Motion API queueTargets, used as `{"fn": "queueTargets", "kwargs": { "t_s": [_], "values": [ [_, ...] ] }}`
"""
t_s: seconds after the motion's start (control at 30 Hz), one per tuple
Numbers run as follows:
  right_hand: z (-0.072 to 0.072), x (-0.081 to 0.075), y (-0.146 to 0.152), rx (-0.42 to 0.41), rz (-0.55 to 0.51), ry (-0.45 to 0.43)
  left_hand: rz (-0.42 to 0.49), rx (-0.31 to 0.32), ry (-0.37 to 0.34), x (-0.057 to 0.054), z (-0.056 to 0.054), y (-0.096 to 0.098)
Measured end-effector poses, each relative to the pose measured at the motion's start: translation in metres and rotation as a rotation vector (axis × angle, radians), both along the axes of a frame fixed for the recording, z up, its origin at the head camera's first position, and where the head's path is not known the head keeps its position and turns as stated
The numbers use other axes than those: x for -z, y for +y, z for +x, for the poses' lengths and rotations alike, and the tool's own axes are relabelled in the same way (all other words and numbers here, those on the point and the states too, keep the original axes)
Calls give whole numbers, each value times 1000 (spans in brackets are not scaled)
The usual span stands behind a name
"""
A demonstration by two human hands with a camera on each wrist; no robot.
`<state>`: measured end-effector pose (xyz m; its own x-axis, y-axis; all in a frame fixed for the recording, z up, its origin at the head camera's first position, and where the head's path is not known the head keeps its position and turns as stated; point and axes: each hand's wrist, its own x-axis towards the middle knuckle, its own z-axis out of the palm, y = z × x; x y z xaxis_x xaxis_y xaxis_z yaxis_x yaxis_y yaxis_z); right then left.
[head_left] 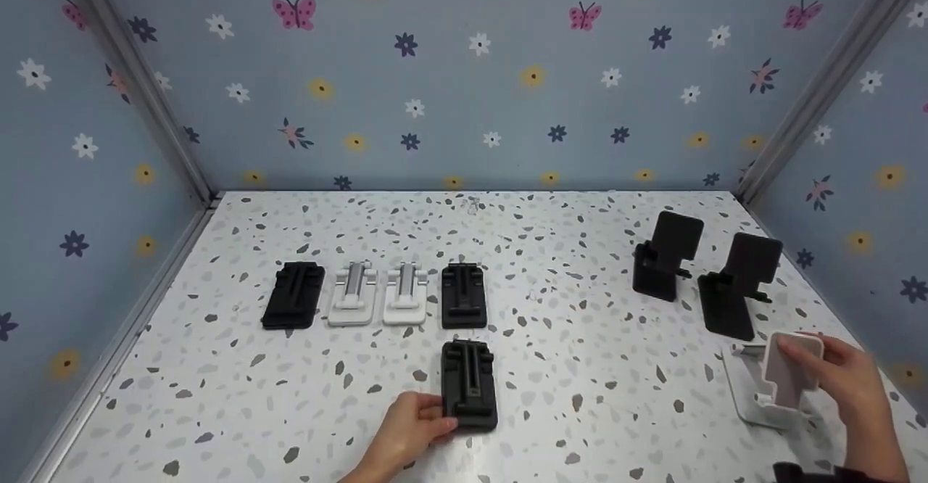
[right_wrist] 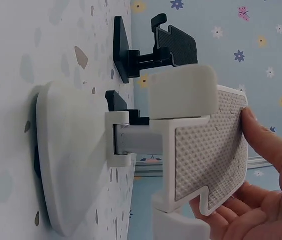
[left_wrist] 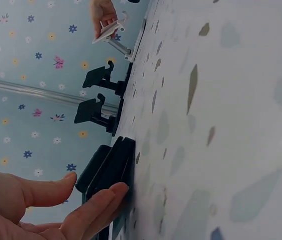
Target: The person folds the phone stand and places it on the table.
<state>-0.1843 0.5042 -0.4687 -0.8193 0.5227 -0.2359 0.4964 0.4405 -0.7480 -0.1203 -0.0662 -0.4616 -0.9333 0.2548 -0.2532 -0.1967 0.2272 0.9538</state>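
My right hand [head_left: 844,370] pinches the raised plate of a white phone stand [head_left: 790,374] at the table's right. In the right wrist view, the thumb is on the textured face of the plate and the fingers are behind it; the stand's base [right_wrist: 73,160] is on the table. My left hand [head_left: 413,425] holds the near left corner of a folded black phone stand [head_left: 470,389] in the front middle. In the left wrist view, thumb and fingers [left_wrist: 96,210] lie against this stand's edges; part of it is hidden behind them.
Behind the left hand runs a row of folded stands: a black one [head_left: 293,296], two white ones [head_left: 353,298] [head_left: 406,298] and another black one [head_left: 464,298]. Two unfolded black stands [head_left: 663,258] [head_left: 736,287] stand at the back right. Patterned panels [head_left: 464,106] enclose the speckled table [head_left: 565,251].
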Motion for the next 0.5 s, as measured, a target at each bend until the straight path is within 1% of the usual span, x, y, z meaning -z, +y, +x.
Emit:
{"fn": "queueTargets", "kwargs": {
  "t_s": [0.07,0.1,0.13,0.17,0.2,0.3,0.4,0.47,0.5],
  "values": [
    [-4,11,12,17,4,-5,-69,13,35,-3,1,-3],
    [-1,5,7,43,1,-16,-96,18,53,-4,1,-4],
    [-1,7,9,64,-8,-15,-110,22,69,-5,2,-5],
    [2,-1,3,92,-27,-18,-115,24,80,-6,2,-7],
    [5,-5,1,114,-39,-25,-114,27,83,-7,3,-8],
    [8,-8,3,162,-40,-35,-101,34,78,-10,2,-12],
    [9,-6,8,127,-60,-11,-89,48,83,-14,0,-17],
    [9,-3,12,60,-73,30,-80,53,95,-17,-1,-19],
    [10,-6,7,32,-86,48,-73,54,104,-19,-2,-20]
  ]
}}
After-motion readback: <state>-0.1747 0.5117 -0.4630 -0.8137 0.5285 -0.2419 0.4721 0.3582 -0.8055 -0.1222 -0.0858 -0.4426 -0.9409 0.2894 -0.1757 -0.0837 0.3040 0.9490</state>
